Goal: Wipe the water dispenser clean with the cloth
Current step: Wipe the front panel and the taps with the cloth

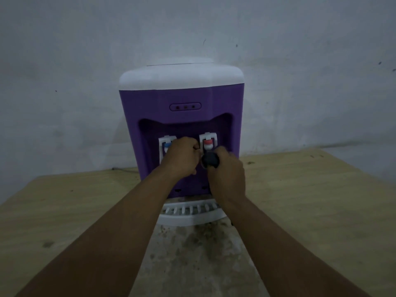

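head view shows the purple water dispenser (182,97) standing on a wooden table (300,189) by the wall. the right hand (228,176) grips a dark, balled-up cloth (211,160) just under the red tap (207,142). the left hand (182,156) has curled fingers between the red tap and the blue tap (166,144); i cannot tell if it holds anything. a hard rub could push the red tap and spill hot water on the fingers. no words or brand can be read.
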`<state>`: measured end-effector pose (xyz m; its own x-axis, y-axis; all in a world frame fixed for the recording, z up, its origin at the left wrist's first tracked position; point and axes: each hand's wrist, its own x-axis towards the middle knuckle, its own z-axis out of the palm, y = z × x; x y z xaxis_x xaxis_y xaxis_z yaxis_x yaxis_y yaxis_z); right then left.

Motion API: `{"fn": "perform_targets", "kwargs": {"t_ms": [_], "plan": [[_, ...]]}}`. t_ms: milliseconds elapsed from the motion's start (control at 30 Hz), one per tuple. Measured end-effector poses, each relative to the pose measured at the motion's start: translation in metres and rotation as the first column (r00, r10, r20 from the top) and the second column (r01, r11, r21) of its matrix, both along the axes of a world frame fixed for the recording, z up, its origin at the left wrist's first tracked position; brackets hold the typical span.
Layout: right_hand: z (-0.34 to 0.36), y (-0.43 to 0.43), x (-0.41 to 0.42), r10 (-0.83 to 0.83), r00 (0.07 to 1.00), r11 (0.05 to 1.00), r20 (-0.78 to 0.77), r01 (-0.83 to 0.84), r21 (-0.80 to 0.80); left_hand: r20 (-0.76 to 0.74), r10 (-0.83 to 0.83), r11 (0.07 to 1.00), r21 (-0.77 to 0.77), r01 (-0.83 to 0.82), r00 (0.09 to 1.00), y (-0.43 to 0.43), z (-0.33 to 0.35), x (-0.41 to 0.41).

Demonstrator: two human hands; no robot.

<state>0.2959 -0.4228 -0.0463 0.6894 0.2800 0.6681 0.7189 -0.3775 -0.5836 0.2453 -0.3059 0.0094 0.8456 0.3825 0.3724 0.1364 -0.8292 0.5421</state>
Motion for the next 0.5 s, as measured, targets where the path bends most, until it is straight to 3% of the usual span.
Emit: {"fn": "perform_targets", "kwargs": {"t_ms": [200,333,500], "plan": [[0.003,-0.008,0.006,0.181,0.983,0.96,0.04,-0.168,-0.224,-0.024,-0.005,1.0,0.004,0.005,1.0,-0.001,0.004,-0.001],[0.02,-0.007,0.009,0.148,0.985,0.988,-0.086,-0.151,-0.034,-0.021,0.012,1.0,0.001,-0.012,1.0,-0.005,0.003,0.001],[0.011,0.0,0.005,0.137,0.989,0.965,-0.048,-0.144,-0.22,-0.026,0.018,0.999,0.029,-0.017,1.0,-0.003,0.004,-0.001]]}}
